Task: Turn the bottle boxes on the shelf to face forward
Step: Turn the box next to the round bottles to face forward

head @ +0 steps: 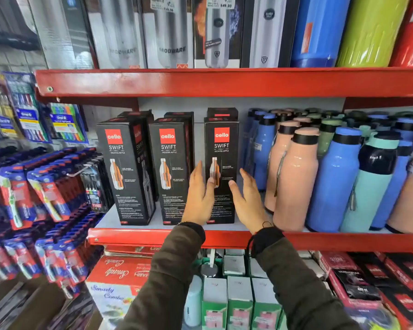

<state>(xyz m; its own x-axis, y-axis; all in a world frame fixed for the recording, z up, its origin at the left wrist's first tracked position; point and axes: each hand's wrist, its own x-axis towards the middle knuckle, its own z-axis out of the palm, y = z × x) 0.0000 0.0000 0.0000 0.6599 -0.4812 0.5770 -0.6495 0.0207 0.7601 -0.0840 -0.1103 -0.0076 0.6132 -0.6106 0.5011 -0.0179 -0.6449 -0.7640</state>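
Note:
Three black "cello SWIFT" bottle boxes stand upright along the front of the middle red shelf [224, 236], with more of them behind. The left box [124, 172] is angled so its right side shows. The middle box [171, 172] and the right box [222, 148] show their printed fronts. My left hand [199, 196] is flat against the right box's left edge, thumb lying over its front. My right hand [247, 201] is at the box's right edge with fingers spread, and I cannot tell whether it touches the box. Neither hand is closed around the box.
Pink bottles [293, 179], blue bottles [334, 179] and teal ones crowd the shelf right of the boxes. Steel-bottle boxes [169, 32] line the upper shelf. Toothbrush packs [45, 186] hang on the left. Cartons [119, 279] fill the shelf below.

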